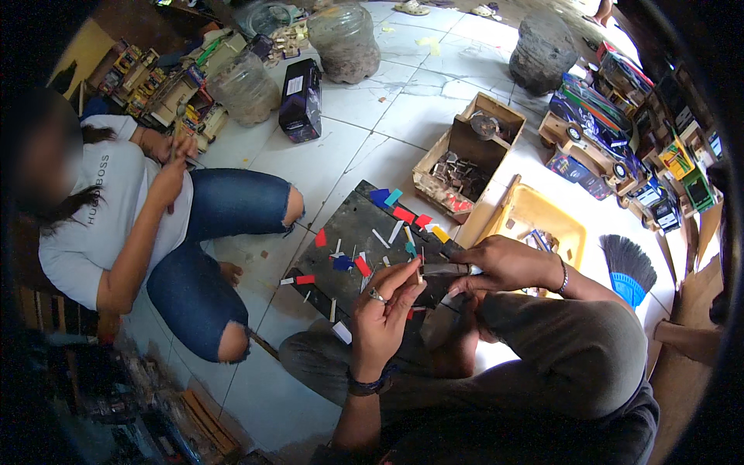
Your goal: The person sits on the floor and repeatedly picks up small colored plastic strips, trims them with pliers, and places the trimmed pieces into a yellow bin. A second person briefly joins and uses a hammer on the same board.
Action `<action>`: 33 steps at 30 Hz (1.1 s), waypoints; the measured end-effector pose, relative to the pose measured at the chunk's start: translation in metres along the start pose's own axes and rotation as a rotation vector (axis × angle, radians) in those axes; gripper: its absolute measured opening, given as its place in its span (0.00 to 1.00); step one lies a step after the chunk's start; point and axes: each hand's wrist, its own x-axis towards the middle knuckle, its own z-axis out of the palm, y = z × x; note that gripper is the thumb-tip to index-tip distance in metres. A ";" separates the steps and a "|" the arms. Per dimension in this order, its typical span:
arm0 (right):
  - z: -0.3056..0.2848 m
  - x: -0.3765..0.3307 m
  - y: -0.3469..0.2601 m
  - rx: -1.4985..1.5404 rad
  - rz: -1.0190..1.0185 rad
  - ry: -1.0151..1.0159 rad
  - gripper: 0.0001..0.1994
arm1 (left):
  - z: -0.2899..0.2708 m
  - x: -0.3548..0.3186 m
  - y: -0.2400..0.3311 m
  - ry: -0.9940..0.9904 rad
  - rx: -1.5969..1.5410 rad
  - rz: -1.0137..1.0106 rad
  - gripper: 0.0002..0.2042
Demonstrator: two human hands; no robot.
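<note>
My left hand [381, 318], with a ring and a dark bracelet, pinches a small thin piece [421, 271], perhaps a wooden stick, between thumb and fingertips. Close on its right, my right hand [508, 263] grips a knife-like tool with a flat greyish blade [443, 270] pointing at that piece. Whether the blade touches it I cannot tell. Under both hands lies a dark board [360, 213] in front of my crossed legs. Scattered over it are red strips [306, 280], white strips [395, 232], a yellow piece [440, 234] and blue pieces [379, 197].
Across to the left sits another person [124, 194], holding a thin tool. Beyond the board stand a wooden box [434, 167] of small parts, a yellow basin [573, 225] and a black box [301, 101]. At right are a blue brush [628, 271] and toy trucks [581, 136].
</note>
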 end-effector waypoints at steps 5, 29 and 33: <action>0.006 0.002 0.004 -0.009 0.013 0.123 0.26 | -0.004 0.000 0.005 0.022 0.074 -0.005 0.16; 0.006 0.001 0.004 -0.197 0.087 0.313 0.23 | -0.001 0.003 0.015 0.029 0.326 0.092 0.18; 0.002 0.000 0.000 -0.260 0.141 0.280 0.22 | 0.000 0.003 0.016 0.035 0.304 0.080 0.17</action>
